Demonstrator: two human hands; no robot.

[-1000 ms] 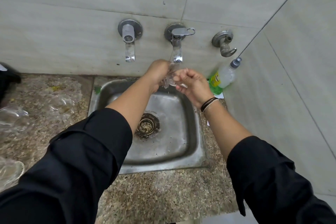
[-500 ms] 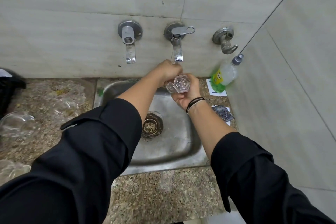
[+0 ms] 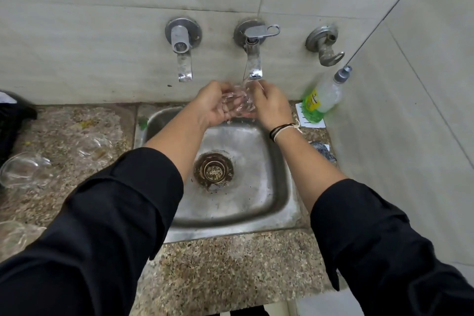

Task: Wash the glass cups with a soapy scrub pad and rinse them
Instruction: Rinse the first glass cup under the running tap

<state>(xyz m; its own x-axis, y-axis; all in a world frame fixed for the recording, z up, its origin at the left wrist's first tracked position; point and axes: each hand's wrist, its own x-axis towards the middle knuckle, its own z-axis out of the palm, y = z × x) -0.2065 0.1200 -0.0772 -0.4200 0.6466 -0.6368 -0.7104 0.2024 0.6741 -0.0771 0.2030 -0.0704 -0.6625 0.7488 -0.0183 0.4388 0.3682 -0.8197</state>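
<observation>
The glass cup [image 3: 237,102] is held over the back of the sink [image 3: 272,202], directly under the middle tap [image 3: 254,59], with water running onto it. The left hand [image 3: 213,106] grips the cup with curled fingers on its left side; the right hand [image 3: 272,108] grips it from the right, fingers wrapped round the far side. The cup's orientation cannot be determined through the blur and the water.

Status: no scrub pad is in either hand and no suds are visible on the cup, so this cup is judged to be in the rinse step.

A dark scrub pad [image 3: 322,150] lies on the counter just right of the sink, apart from both hands. The soap bottle [image 3: 322,100] leans in the corner behind it.

Remaining work: at least three more glass items [image 3: 25,169] lie on the granite counter [image 3: 218,272] left of the sink. Whether these are washed or still waiting cannot be determined. The held cup has yet to be set down.
</observation>
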